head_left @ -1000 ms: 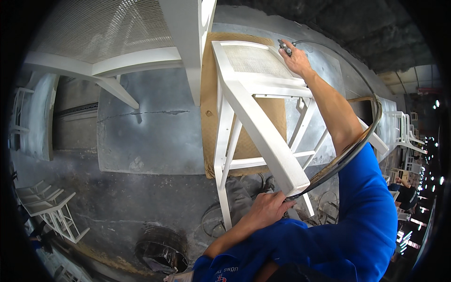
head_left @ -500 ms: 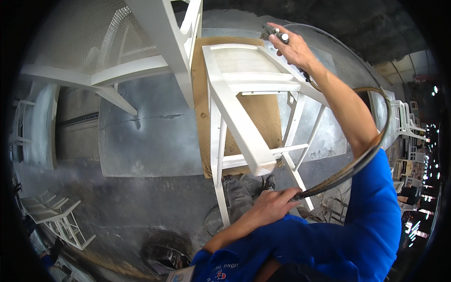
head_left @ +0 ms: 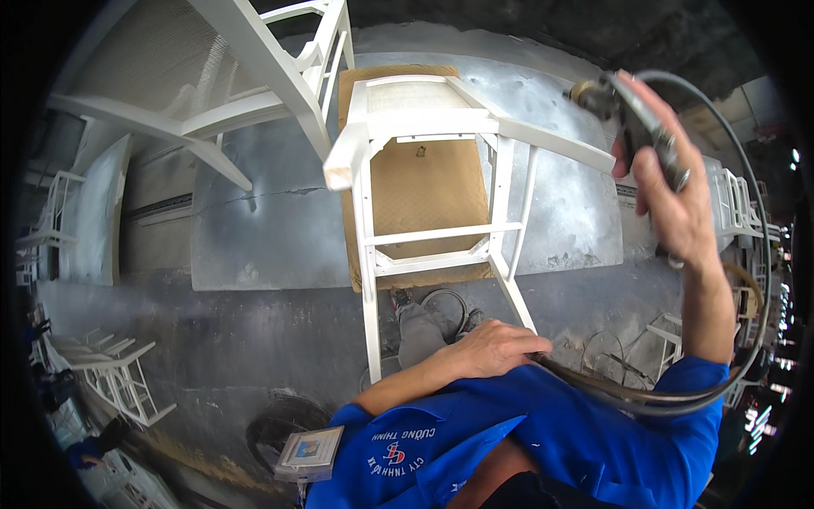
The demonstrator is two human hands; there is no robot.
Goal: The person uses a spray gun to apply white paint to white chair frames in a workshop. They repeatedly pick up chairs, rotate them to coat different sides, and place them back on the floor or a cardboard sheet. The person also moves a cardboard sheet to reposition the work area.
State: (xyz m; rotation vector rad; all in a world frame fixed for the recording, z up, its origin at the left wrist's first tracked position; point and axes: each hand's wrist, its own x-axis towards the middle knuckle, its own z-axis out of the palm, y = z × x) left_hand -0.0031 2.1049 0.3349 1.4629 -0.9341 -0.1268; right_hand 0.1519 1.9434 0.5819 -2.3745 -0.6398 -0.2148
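My right hand, raised at the right, is closed around a metal spray gun whose nozzle end points leftward. A hose loops from the gun down along my right side. Close to my body, my left hand is closed on the hose's lower stretch, its fingers partly hidden. In front of me stands a white wooden chair frame with a pale panel, one post reaching toward the left and one toward the right. The spray gun is apart from the chair, to its right.
Brown cardboard lies under the chair on grey, paint-dusted boards. Another white chair with mesh stands close at upper left. More white chairs are at lower left and the far right. A dark round container sits near my left side.
My right hand has drawn the spray gun rightward and nearer to me, away from the chair. The chair has turned, its near post swinging leftward. My left hand remains on the hose.
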